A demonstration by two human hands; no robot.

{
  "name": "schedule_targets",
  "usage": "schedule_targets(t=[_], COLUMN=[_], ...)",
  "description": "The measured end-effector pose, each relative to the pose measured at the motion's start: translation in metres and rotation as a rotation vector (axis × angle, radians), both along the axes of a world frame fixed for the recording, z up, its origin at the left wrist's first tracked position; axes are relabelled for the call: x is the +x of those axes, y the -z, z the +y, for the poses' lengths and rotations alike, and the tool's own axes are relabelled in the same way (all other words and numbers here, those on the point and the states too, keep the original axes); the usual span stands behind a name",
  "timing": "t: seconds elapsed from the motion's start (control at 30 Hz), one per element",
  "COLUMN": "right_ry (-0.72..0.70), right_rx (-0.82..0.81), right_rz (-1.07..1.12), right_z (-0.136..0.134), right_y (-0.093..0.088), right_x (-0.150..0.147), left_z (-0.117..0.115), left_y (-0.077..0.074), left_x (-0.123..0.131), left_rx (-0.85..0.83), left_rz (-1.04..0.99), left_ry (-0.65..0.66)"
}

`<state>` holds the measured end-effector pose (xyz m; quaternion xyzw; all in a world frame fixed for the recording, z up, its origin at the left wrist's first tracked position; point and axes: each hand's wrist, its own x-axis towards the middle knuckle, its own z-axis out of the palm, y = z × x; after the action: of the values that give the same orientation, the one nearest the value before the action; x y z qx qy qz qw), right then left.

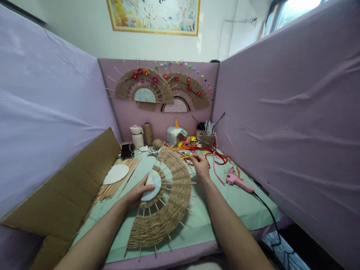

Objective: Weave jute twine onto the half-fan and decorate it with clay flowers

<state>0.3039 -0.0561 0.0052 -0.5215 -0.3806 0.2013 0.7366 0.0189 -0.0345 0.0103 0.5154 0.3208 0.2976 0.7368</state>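
Head view: I'm watching the left hand point(139, 193) holding the woven fan point(182, 180) by its patterned half-disc point(155, 177), thumb pressing the face, other fingers mostly hiding behind. Fan is sitting between the forearms, over the green tabletop point(204, 221). Right hand point(201, 168) is hovering near the outer stick tips point(193, 183), thumb and forefinger pressing together; can't tell if they're pinching anything. I'm judging it rim work, calling for steady left support, fine right placement.

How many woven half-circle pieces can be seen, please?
3: one woven piece in the left hand; two overlapping on the pink panel, the left one partly covering the right one.
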Motion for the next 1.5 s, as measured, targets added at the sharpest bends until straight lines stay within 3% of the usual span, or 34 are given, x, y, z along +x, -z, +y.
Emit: schedule_targets(t=[0.3,0.63,0.9,1.17,1.5], right_ry=[0.018,-0.210,-0.190,-0.361,-0.129], right_rx=[0.045,0.056,0.003,-0.069,0.047], right_rz=[0.030,0.071,0.084,-0.004,-0.271], right_z=[0.002,0.000,-0.002,-0.006,-0.011], right_y=[0.001,0.000,-0.003,-0.004,-0.007], right_x=[0.002,-0.002,-0.004,-0.011,-0.014], left_z=[-0.002,-0.003,-0.001,0.001,0.002], left_y=[-0.004,-0.006,-0.004,-0.005,-0.006], left_x=[0.003,0.004,0.001,0.004,0.007], left_rx=[0.018,0.036,-0.014,0.078,0.123], left_rz=[-0.002,0.022,0.013,-0.004,-0.023], left_ry=[0.011,-0.049,-0.063,-0.092,-0.163])
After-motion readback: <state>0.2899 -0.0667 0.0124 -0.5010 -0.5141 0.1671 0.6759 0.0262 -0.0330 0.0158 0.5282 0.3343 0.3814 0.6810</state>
